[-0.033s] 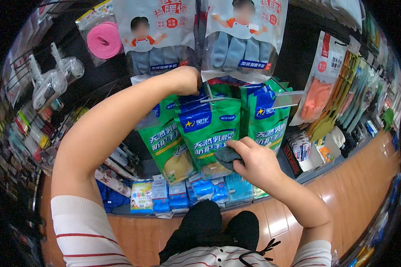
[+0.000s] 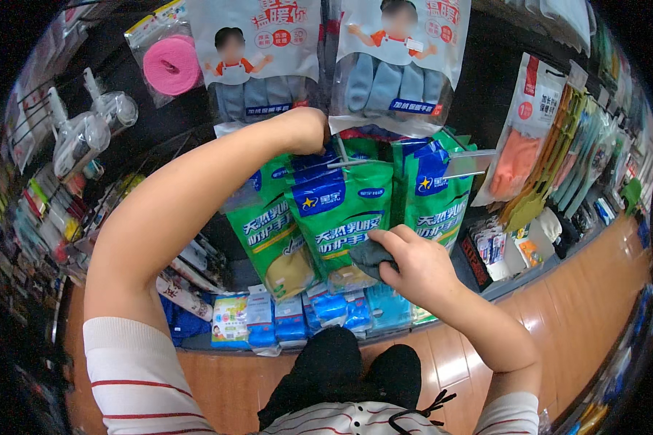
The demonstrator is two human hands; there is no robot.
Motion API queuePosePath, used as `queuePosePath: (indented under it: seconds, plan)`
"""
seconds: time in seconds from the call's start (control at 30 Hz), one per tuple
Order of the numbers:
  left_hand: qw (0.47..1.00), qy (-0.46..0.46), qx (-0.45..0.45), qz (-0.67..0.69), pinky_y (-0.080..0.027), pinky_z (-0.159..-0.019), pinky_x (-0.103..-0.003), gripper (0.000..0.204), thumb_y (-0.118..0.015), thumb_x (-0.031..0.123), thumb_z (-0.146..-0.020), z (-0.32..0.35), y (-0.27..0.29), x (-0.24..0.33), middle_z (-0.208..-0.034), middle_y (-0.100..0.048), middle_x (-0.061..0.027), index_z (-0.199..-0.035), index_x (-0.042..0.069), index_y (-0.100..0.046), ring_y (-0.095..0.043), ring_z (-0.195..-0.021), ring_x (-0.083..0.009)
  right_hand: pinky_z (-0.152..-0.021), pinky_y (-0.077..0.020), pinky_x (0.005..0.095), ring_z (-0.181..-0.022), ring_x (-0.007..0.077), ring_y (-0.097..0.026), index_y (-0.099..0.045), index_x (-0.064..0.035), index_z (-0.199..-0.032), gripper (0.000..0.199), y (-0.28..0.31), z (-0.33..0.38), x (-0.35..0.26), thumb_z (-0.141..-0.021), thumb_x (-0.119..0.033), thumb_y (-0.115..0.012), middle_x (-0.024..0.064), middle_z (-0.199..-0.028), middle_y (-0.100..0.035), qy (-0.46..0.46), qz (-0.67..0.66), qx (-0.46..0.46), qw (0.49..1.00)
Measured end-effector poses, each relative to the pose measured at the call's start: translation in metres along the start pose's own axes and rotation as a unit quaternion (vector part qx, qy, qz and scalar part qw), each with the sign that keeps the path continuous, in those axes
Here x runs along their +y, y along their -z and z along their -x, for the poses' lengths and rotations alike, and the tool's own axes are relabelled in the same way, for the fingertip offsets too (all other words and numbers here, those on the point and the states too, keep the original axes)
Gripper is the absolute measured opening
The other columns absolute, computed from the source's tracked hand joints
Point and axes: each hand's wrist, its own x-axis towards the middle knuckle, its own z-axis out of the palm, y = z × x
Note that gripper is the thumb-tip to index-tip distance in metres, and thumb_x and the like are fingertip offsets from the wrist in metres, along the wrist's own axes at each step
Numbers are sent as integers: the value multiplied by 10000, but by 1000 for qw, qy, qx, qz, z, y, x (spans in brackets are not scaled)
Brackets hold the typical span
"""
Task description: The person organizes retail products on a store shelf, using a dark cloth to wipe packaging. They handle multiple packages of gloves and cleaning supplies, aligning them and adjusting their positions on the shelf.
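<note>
My left hand (image 2: 306, 130) reaches up, curled around the top of a green glove pack (image 2: 341, 217) that hangs on a metal hook (image 2: 345, 164). Its fingertips are hidden behind the pack. My right hand (image 2: 417, 268) presses a dark grey cloth (image 2: 366, 257) against the lower front of that same pack. More green packs hang to the left (image 2: 268, 235) and to the right (image 2: 432, 199).
Two large bags of grey gloves (image 2: 257, 58) (image 2: 399, 61) hang above. A pink roll in a bag (image 2: 170, 64) is upper left, orange gloves (image 2: 519, 159) right. Small blue packets (image 2: 326, 308) line the low shelf. The wooden floor (image 2: 580, 290) runs along the display.
</note>
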Motion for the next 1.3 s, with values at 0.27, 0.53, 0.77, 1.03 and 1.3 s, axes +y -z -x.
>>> queuePosePath:
  seconds: [0.27,0.53,0.77,1.03,1.3]
  plan:
    - [998,56,38,-13,-504,-731,-388,168,-570,43,-678,-24,-22,-4,-873,-637,-227,-803,1,-673,-629,-851,-335,-649,-504,413,-785,308,-596,-528,-86,-1119,424,-2,8,-2,-705,-138,-601,112,-889,-564,14,-9,-14,1000]
    - [1000,8,17,22,-493,-725,-368,276,-735,173,-644,-6,-11,-7,-892,-669,-107,-899,77,-694,-633,-828,-279,-625,-508,404,-765,300,-601,-524,-77,-1119,442,6,23,-3,-690,-118,-619,119,-874,-560,18,-20,-12,1000]
    - [996,-31,-15,78,-491,-731,-348,256,-722,206,-678,8,-4,-8,-870,-673,-115,-895,73,-698,-639,-820,-257,-614,-509,407,-746,311,-606,-522,-89,-1137,462,6,33,0,-690,-123,-632,116,-907,-570,7,-21,-27,999]
    - [979,53,47,194,-468,-776,-396,361,-660,235,-743,-7,-24,-32,-949,-628,-200,-1011,6,-582,-606,-876,-332,-634,-505,400,-747,320,-603,-529,-111,-1133,471,18,51,5,-677,-128,-646,115,-937,-572,-28,-12,-39,999]
    - [999,32,8,11,-460,-810,-437,440,-666,222,-726,-32,-28,-39,-1007,-602,-229,-1078,-4,-530,-573,-965,-368,-652,-508,385,-771,312,-605,-568,-97,-1093,444,29,90,15,-656,-112,-645,114,-917,-592,-112,16,-37,993]
